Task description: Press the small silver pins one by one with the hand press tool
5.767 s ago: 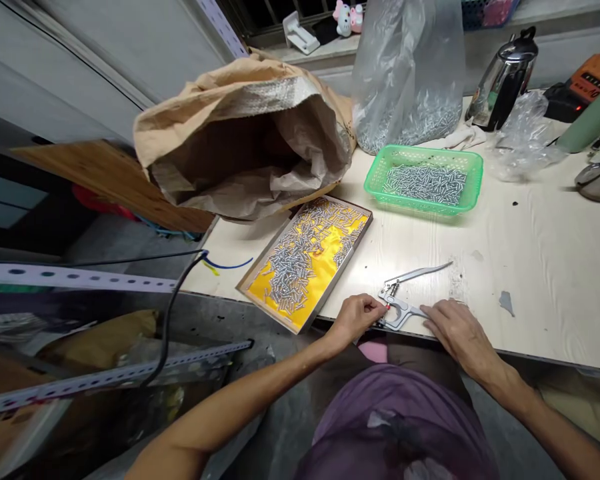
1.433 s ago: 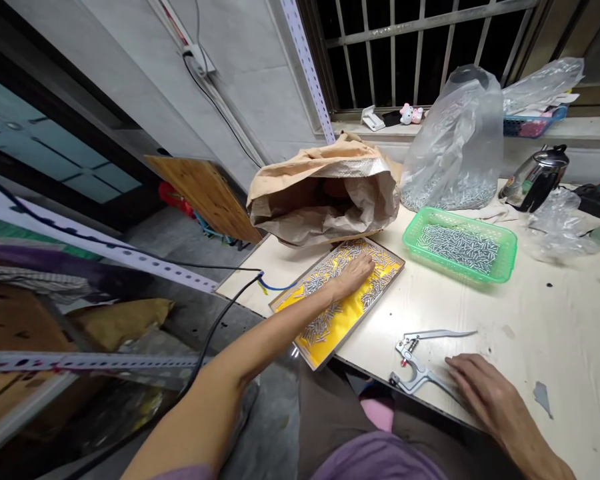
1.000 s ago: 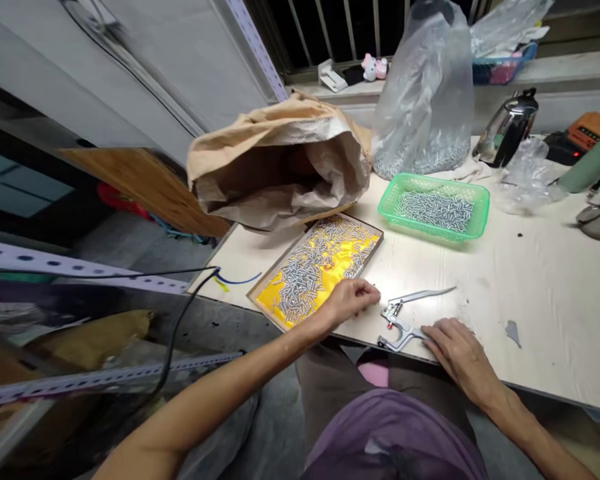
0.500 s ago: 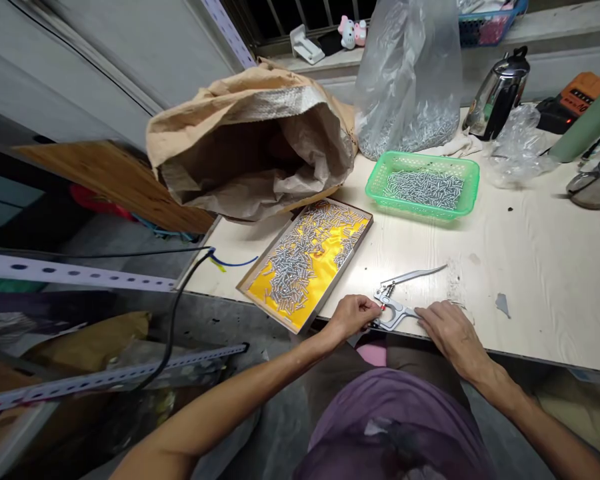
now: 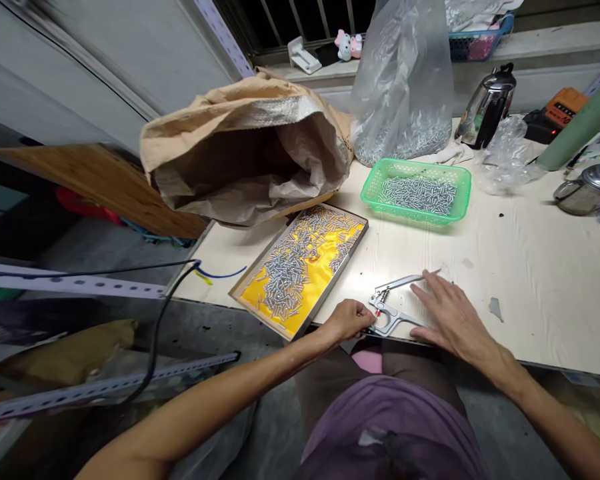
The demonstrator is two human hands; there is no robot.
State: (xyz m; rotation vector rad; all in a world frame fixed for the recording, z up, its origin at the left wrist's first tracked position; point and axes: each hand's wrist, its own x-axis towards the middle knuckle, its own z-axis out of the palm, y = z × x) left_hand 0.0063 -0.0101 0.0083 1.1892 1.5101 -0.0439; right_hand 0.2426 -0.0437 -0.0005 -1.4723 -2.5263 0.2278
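Note:
A grey metal hand tool like pliers (image 5: pixel 393 316), with two spread handles and a coil spring, lies at the table's front edge. At its left end my left hand (image 5: pixel 351 320) is closed in a pinch; what the fingertips hold is hidden. A tiny red spot shows on the tool beside those fingertips. My right hand (image 5: pixel 453 320) is open at the handle ends, with fingers at the tip of the upper handle and the thumb by the lower one. Left of the tool, a shallow tray (image 5: pixel 326 293) with yellow lining holds many small silver metal pins.
A green plastic basket (image 5: pixel 415 218) of similar pins stands behind the tool. An open brown paper sack (image 5: pixel 200 143) leans over the tray's far end. Farther back are a clear plastic bag (image 5: pixel 405 80) of metal parts and a metal kettle (image 5: pixel 487 107). A black cable (image 5: pixel 155 347) hangs at left.
My right hand has lifted and spread its fingers, from the lower handle to across both handle ends. My left hand keeps its pinch at the tool. The whole view has shifted slightly.

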